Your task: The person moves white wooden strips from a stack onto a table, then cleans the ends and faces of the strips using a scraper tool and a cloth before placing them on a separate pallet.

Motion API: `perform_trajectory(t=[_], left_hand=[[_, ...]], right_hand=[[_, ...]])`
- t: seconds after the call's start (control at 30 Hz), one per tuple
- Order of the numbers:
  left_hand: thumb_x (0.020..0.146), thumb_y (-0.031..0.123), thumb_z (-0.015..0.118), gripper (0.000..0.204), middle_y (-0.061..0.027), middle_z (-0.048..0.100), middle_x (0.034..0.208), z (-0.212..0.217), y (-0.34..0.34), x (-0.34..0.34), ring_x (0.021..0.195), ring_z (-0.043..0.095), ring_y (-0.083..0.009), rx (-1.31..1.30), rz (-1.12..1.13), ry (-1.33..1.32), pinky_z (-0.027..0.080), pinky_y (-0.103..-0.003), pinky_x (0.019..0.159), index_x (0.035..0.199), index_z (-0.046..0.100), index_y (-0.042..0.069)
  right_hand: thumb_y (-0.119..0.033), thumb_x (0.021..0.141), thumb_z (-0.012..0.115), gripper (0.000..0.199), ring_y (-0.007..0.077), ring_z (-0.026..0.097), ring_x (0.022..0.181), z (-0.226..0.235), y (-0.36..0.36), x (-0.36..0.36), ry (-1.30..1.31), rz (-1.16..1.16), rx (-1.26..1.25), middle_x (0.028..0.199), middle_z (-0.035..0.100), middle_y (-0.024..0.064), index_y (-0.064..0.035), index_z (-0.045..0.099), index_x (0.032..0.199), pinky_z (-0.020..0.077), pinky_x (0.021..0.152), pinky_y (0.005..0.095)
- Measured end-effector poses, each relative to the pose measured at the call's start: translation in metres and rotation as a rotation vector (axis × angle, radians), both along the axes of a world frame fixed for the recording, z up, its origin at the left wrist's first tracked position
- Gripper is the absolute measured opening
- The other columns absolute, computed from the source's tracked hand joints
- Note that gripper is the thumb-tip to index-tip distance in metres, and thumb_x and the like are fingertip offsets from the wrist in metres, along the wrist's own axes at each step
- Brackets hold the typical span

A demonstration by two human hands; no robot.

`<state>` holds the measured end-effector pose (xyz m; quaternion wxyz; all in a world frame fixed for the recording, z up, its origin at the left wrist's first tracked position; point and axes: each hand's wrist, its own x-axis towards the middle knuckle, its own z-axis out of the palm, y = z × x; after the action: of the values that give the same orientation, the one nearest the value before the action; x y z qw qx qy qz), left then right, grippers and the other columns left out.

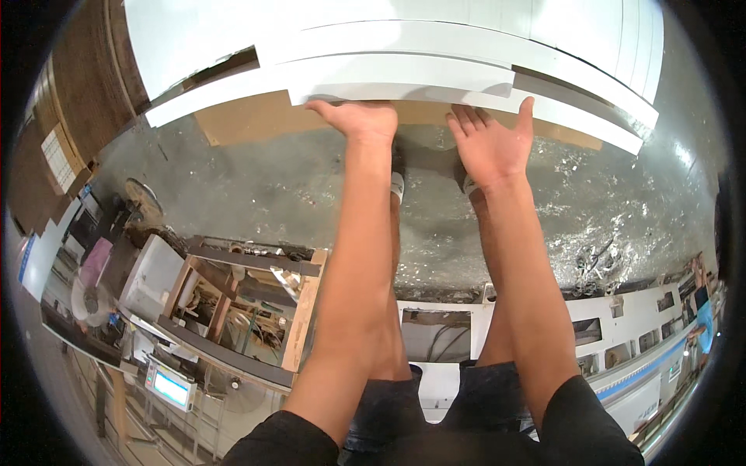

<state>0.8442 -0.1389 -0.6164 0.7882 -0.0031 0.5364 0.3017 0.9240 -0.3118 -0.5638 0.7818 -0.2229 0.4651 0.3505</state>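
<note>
A short white board (404,75) lies along the near edge of a stack of long white panels (458,35). My left hand (361,120) is palm up at this board's near edge, left of its middle. Its thumb stretches out to the left, and the other fingers are hidden under the edge. Farther right, my right hand (495,147) is turned palm up and open, thumb spread, fingertips reaching to the underside of the board's edge. Neither hand is closed round anything. Below the panels, a brown cardboard sheet (256,116) sticks out toward me.
Brown wooden boards (93,62) stand at the far left. Behind me to the left is a wooden frame (307,311) with a lit screen (171,388) nearby. A long white machine (622,318) runs behind me at right, where another person (703,318) stands.
</note>
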Motion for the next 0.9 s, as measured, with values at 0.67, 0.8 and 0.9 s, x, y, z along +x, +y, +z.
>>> perform_trajectory(t=[0.67, 0.8, 0.9], left_hand=[[0.105, 0.021, 0.064, 0.031, -0.0082, 0.06, 0.113, 0.052, 0.078, -0.019, 0.104, 0.058, -0.0194, 0.231, -0.328, 0.529, 0.05, -0.038, 0.098, 0.126, 0.057, -0.001], [0.103, 0.019, 0.065, 0.027, -0.0069, 0.06, 0.108, 0.05, 0.071, -0.017, 0.097, 0.056, -0.0169, 0.269, -0.432, 0.632, 0.05, -0.037, 0.091, 0.12, 0.057, -0.001], [0.105, 0.022, 0.067, 0.031, -0.0085, 0.062, 0.102, 0.047, 0.076, -0.023, 0.101, 0.062, -0.0206, 0.364, -0.633, 0.692, 0.052, -0.038, 0.093, 0.122, 0.06, -0.003]], right_hand=[[-0.038, 0.103, 0.066, 0.107, 0.0445, 0.028, 0.159, 0.025, 0.047, 0.042, -0.028, 0.248, -0.319, 0.166, 0.019, 0.0361, 0.0196, -0.004, 0.161, 0.0338, 0.131, 0.0525], [-0.038, 0.105, 0.065, 0.108, 0.0444, 0.028, 0.159, 0.015, 0.033, 0.056, 0.006, 0.297, -0.252, 0.164, 0.02, 0.0382, 0.022, -0.006, 0.159, 0.0314, 0.133, 0.0504], [-0.039, 0.103, 0.066, 0.108, 0.0471, 0.026, 0.159, 0.004, 0.029, 0.066, 0.079, 0.282, -0.177, 0.168, 0.018, 0.0348, 0.0193, -0.003, 0.161, 0.0297, 0.132, 0.0534]])
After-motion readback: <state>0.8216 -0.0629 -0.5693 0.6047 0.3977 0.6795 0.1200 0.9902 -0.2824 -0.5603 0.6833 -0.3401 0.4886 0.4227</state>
